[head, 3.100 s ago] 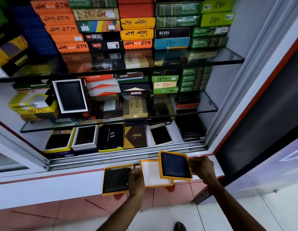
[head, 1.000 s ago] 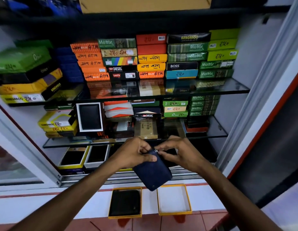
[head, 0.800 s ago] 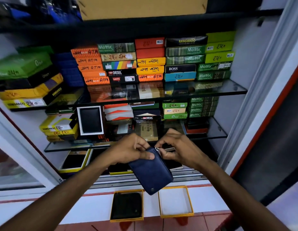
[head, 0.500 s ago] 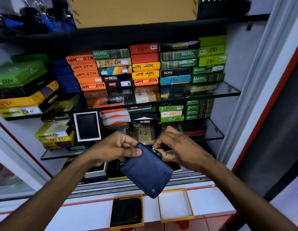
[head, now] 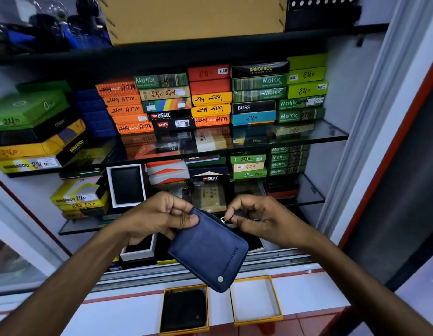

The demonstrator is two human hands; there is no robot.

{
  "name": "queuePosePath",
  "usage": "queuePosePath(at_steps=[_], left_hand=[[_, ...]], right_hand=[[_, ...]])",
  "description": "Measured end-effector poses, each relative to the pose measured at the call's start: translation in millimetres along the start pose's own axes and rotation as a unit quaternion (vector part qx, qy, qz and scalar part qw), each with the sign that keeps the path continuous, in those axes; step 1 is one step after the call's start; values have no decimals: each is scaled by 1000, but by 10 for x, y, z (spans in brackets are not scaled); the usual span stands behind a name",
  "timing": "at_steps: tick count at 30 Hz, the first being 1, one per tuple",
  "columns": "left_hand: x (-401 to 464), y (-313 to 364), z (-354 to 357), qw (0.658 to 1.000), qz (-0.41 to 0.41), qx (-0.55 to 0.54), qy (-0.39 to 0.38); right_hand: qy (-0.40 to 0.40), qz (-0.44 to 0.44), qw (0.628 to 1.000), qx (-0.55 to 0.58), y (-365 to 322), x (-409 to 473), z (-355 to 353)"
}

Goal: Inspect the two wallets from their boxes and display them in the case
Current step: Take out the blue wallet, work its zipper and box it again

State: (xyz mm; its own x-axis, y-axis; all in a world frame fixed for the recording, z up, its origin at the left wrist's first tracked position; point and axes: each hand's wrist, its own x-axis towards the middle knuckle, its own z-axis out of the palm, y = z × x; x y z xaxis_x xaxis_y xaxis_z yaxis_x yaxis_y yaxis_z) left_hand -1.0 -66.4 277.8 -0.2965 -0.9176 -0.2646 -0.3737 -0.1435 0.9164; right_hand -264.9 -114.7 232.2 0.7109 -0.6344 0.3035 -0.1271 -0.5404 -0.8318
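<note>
A dark blue zip wallet (head: 208, 253) hangs tilted in front of the display case, held by both hands. My left hand (head: 159, 217) grips its upper left corner, thumb on the front. My right hand (head: 261, 219) pinches the metal zip pull (head: 225, 220) at its top edge. Below, on the white ledge (head: 307, 291), stand two yellow-rimmed boxes. The left box (head: 163, 311) holds a black wallet (head: 184, 309). The right box (head: 255, 299) has only its white lining.
The open case has glass shelves (head: 329, 134) stacked with coloured wallet boxes. Open boxes with dark wallets (head: 127, 185) stand on the middle and bottom shelves. A metal sliding track (head: 283, 257) runs along the case's front. A white and red frame (head: 392, 132) rises at right.
The blue wallet left its box on the ledge and was lifted in front of the case. My right hand took its zip pull; the wallet has tilted and swung slightly right.
</note>
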Motion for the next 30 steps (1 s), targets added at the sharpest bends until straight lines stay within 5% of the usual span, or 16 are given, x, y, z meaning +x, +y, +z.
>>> queuePosePath(at_steps=[5, 12, 19, 25, 30], left_hand=[[-4, 16, -15, 1000, -7, 0, 1], [-12, 4, -38, 1000, -21, -8, -8], [-39, -275, -101, 986, -35, -150, 56], [16, -439, 174, 934, -72, -329, 117], [71, -454, 319, 850, -79, -492, 171]], right_hand=[[-3, 15, 999, 52, 28, 20, -25], [18, -40, 996, -82, -80, 60, -49], [71, -33, 989, -122, -124, -92, -129], [216, -3, 960, -180, -204, -150, 134], [308, 5, 920, -243, -245, -195, 424]])
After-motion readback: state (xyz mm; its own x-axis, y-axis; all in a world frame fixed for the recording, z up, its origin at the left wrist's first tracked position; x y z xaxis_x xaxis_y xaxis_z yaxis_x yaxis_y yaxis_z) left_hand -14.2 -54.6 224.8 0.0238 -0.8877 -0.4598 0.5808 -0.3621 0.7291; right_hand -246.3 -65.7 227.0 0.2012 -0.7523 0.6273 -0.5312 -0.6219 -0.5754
